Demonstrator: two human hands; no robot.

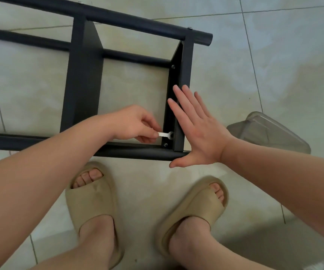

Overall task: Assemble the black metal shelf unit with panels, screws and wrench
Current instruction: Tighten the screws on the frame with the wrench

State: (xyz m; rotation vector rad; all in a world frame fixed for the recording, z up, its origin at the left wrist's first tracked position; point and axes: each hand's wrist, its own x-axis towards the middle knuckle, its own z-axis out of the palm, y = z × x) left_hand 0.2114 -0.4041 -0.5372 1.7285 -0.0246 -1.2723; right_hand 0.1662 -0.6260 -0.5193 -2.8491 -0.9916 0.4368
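Below, a pale tiled floor (274, 55) carries the black shelf unit (83, 75), which lies on its side before two beige slippers (93, 203). A clear plastic container (270, 133) sits right of the frame; its contents cannot be told. The right hand (200, 131) rests flat against the end panel (184, 78), fingers straight and slightly apart. The left hand (135, 123) has its fingers clamped on the small wrench (165, 134), whose head is at the panel's lower corner.

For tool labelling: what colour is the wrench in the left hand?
White or pale silver wrench, clearest in the head view.
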